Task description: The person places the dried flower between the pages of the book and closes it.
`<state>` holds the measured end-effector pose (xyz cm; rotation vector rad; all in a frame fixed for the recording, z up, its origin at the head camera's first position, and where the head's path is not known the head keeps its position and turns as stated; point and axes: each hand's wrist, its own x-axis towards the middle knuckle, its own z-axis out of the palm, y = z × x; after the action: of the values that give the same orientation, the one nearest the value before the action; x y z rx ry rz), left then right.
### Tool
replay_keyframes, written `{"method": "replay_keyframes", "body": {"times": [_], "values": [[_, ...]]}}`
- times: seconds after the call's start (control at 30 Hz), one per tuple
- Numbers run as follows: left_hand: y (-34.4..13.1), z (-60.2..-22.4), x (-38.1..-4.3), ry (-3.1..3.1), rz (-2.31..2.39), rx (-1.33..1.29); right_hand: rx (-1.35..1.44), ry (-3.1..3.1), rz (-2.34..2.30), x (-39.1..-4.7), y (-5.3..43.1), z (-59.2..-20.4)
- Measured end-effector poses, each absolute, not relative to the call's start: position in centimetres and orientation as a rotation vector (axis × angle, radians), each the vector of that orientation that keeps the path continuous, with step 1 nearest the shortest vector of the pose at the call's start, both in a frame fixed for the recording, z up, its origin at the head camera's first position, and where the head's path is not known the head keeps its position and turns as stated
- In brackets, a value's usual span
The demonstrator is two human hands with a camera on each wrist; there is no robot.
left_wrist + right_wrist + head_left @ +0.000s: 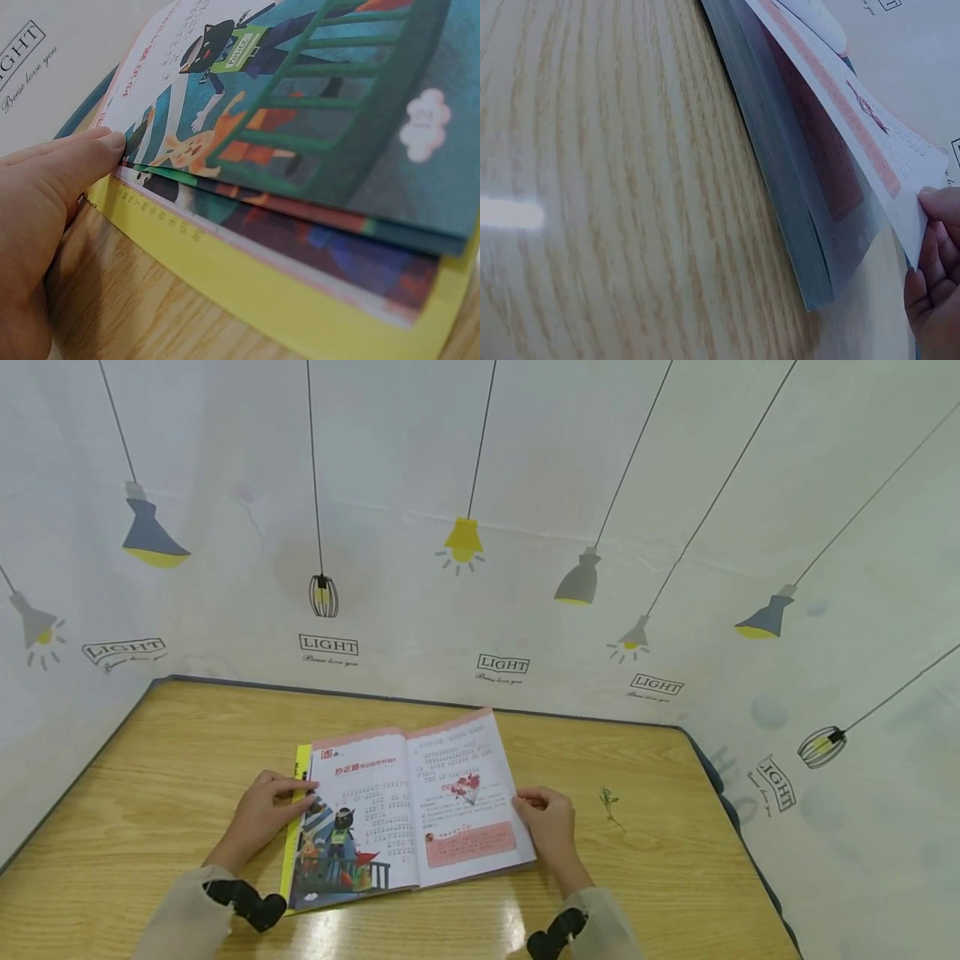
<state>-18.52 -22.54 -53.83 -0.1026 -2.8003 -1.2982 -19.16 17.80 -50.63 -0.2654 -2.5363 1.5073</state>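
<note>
An open illustrated book (pixel 375 810) lies on the wooden table, a cartoon of animals on its left page and a pink text box on its right. My left hand (pixel 264 814) holds the book's left edge, and its thumb (pixel 112 142) lies at the margin of the upper pages. Under those pages a yellow cover (pixel 187 277) sticks out. With thumb and fingers my right hand (pixel 549 827) pinches the outer edge of the right page (pixel 907 180). In the right wrist view that page is lifted and bowed away from the stack of pages (pixel 780 195) below.
To the right of the book a small green sprig (pixel 611 806) lies on the table (pixel 660 877). A pale wall covering (pixel 405 460) printed with hanging lamps rises behind the table and at both sides. Light reflects off the tabletop near the front.
</note>
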Motion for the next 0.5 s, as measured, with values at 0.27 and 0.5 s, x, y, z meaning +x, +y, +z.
{"method": "replay_keyframes", "body": {"times": [0.27, 0.5], "values": [[-22.6, -53.7, -18.5, -2.806, -1.309, -0.094, -0.24, -2.53, 1.567, -19.2, 17.9, -49.6], [-22.5, -53.7, -18.5, -2.8, -1.308, -0.096, -0.236, -2.537, 1.561, -19.1, 17.7, -48.7]]}}
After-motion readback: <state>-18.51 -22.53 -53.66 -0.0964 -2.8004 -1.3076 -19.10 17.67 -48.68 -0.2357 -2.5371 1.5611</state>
